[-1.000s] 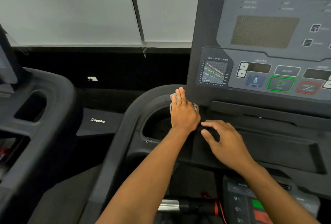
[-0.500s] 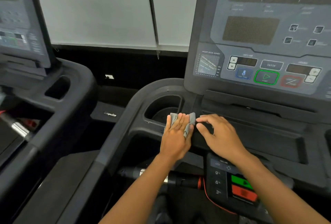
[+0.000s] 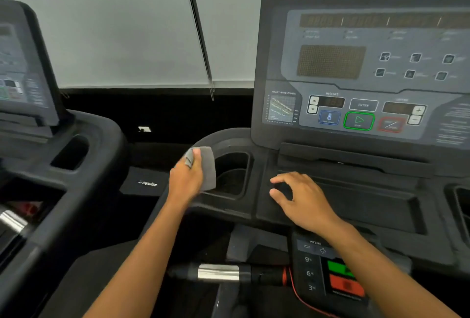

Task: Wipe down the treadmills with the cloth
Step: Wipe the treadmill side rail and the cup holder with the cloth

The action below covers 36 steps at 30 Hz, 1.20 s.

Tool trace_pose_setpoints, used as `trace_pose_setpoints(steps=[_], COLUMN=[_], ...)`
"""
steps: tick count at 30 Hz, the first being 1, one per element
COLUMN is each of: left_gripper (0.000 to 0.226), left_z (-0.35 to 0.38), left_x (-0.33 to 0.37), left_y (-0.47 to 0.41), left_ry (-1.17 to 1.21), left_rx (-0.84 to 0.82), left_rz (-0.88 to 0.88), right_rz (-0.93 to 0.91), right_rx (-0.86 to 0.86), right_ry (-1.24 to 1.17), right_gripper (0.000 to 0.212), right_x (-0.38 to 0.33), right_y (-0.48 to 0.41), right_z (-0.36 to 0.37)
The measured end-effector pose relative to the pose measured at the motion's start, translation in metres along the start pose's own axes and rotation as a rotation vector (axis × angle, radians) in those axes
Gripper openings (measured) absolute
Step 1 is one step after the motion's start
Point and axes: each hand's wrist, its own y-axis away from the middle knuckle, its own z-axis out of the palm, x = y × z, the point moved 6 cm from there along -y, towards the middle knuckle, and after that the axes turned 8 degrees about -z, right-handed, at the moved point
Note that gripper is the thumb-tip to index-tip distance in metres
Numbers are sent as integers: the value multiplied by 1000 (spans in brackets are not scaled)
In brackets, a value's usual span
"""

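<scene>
A black treadmill console (image 3: 361, 68) fills the right of the view, with a cup holder (image 3: 232, 175) at its left. My left hand (image 3: 187, 181) holds a grey cloth (image 3: 207, 167) against the curved rim just left of the cup holder. My right hand (image 3: 302, 199) rests with spread fingers on the flat tray below the console's button panel, holding nothing.
A second treadmill (image 3: 50, 144) stands to the left, across a dark gap. A lower keypad (image 3: 330, 272) with green and red buttons and a chrome handlebar (image 3: 218, 272) sit below my arms. A pale window blind (image 3: 114, 25) lies behind.
My left hand has slid the cloth leftward, from the base of the console, across the cup holder, to its left rim. My right hand stays on the tray.
</scene>
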Motion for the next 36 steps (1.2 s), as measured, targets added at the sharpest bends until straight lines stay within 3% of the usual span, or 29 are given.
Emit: trace_pose_setpoints(steps=[3, 6, 9, 12, 15, 23, 31, 36], left_gripper=[47, 25, 41, 47, 45, 36, 54, 38], left_z=[8, 60, 119, 136, 128, 76, 42, 37], left_x=[38, 55, 52, 49, 42, -3, -62, -71], left_y=[-42, -60, -60, -62, -72, -70, -20, 31], left_ry=[-158, -280, -462, -508, -476, -566, -632, -675], left_rx=[94, -60, -297, -316, -325, -89, 9, 138], left_rz=[276, 611, 791, 867, 871, 703, 430, 320], right_rz=[32, 60, 87, 103, 113, 109, 65, 6], right_rx=[14, 34, 28, 38, 33, 3, -23, -44], right_ry=[21, 40, 66, 76, 77, 80, 99, 93], right_gripper=[31, 32, 34, 34, 34, 36, 35, 34], right_x=[1, 0, -2, -7, -12, -30, -34, -31], right_y=[-6, -13, -21, -30, -38, -48, -33, -10], right_z=[-1, 1, 8, 14, 24, 39, 35, 24])
